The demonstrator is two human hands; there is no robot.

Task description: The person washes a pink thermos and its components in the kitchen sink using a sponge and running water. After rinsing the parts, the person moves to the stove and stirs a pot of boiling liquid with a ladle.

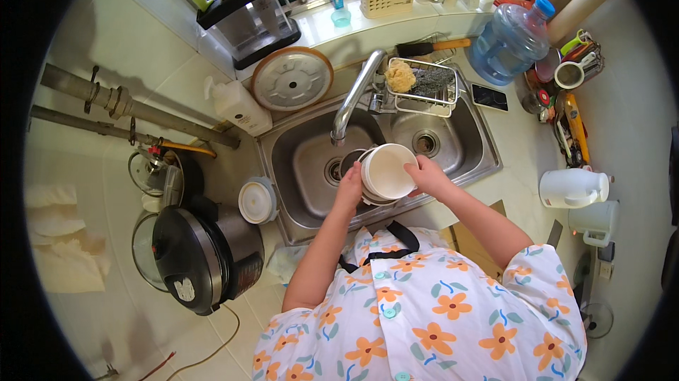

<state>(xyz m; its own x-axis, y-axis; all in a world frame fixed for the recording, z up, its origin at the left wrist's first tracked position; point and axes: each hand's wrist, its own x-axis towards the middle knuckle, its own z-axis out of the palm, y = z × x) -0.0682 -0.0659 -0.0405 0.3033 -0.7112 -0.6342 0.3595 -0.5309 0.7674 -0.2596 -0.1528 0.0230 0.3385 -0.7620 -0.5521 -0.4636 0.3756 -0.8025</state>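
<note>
Over the front edge of a stainless steel double sink (313, 137), a white round container (390, 171) is tilted so that its pale inside shows. My left hand (349, 190) grips its left side. On the right side my right hand (428, 177) holds it near the rim. A rounded metal object shows partly behind the container, and I cannot tell what it is. The chrome faucet (358, 92) reaches over the left basin, its spout just behind the container. Left of the sink lies a round white lid (257, 202) with a grey edge.
A wire rack (424, 105) with a sponge (400, 76) and steel wool (435, 83) sits behind the basins. A phone (489, 97) and a blue water jug (506, 44) stand right. At left are a pump bottle (241, 108), a large pot lid (292, 79) and a black electric cooker (193, 256).
</note>
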